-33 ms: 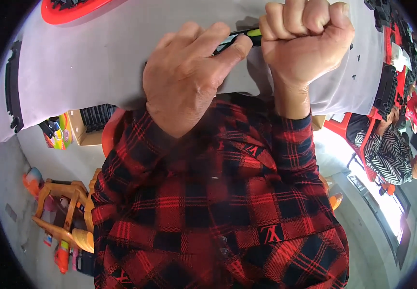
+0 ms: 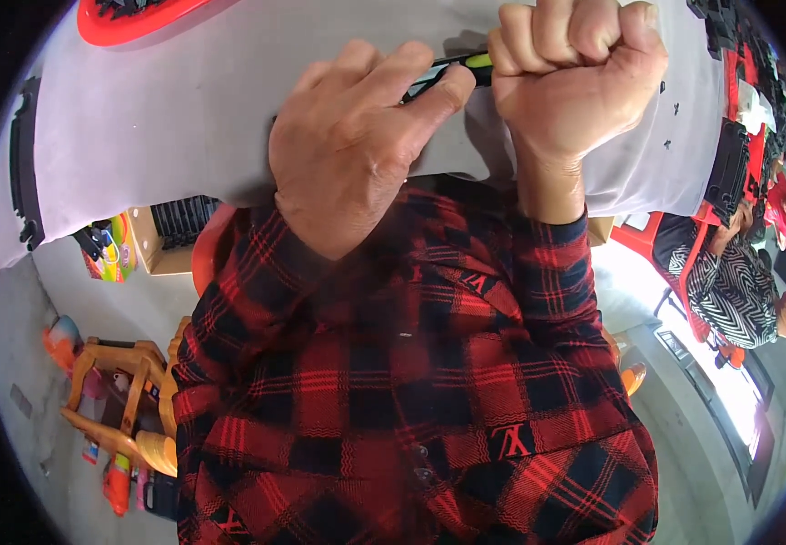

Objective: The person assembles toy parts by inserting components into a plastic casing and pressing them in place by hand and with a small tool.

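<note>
So the left hand (image 2: 357, 136) has a slim black part (image 2: 429, 80) pinched between thumb and fingers, and the right hand (image 2: 584, 77) is curled into a tight fist with a yellow-green piece (image 2: 479, 61) poking out of its left side. Can't tell how much of that is tucked inside the fist, or whether it joins the black part. The black part sits right between the two hands, mostly hidden by the left fingers, with a pale shiny patch showing.

All this is over a table with a grey cloth (image 2: 184, 109). A couple of tiny black bits (image 2: 676, 109) lie right of the fist, a long black strip (image 2: 24, 163) is at the left edge, and up top left there's a red tray (image 2: 102, 34) with black pieces in it. Below the table, a cardboard box (image 2: 149, 243) holds more dark parts. Far right, someone in a zigzag top (image 2: 729, 291) is sitting.
</note>
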A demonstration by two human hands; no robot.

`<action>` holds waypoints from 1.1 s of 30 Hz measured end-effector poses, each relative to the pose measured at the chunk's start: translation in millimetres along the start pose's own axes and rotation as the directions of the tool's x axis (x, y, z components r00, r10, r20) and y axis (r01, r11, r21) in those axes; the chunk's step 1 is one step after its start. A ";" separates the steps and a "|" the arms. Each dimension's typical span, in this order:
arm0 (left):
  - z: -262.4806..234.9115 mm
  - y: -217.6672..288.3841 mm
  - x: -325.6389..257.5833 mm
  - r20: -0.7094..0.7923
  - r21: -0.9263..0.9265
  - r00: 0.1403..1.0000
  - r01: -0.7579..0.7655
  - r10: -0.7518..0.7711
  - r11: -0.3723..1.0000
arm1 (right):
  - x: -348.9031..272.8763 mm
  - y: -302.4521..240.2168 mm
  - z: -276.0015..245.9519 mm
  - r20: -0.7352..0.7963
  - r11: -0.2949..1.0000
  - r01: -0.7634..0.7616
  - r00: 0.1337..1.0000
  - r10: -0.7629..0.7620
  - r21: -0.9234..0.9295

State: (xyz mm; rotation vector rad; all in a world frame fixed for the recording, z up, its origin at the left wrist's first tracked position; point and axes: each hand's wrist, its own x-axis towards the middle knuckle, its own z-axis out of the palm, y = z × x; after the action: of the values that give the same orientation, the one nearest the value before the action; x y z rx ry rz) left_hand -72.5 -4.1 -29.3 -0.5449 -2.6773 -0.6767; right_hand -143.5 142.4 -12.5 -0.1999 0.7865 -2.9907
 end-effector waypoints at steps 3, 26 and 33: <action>1.0 -0.5 0.9 -0.007 -0.006 1.000 -0.005 0.005 1.000 | 8.9 -1.2 -32.6 0.186 0.986 0.006 0.982 0.025 -0.165; -1.6 -1.9 5.7 0.035 -0.001 0.999 -0.033 0.033 0.999 | 9.8 6.4 -6.0 0.196 0.993 0.087 0.975 -0.102 0.085; 0.1 -5.4 8.3 0.037 0.021 0.993 -0.115 0.114 0.993 | -2.0 10.9 1.4 -0.059 0.854 0.035 0.995 -0.076 -0.519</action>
State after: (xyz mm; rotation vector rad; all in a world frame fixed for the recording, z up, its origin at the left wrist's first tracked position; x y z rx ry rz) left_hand -82.1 -6.1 -28.2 -0.7041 -2.6592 -0.6085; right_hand -141.2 132.4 -16.9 -0.1217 1.6136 -2.7725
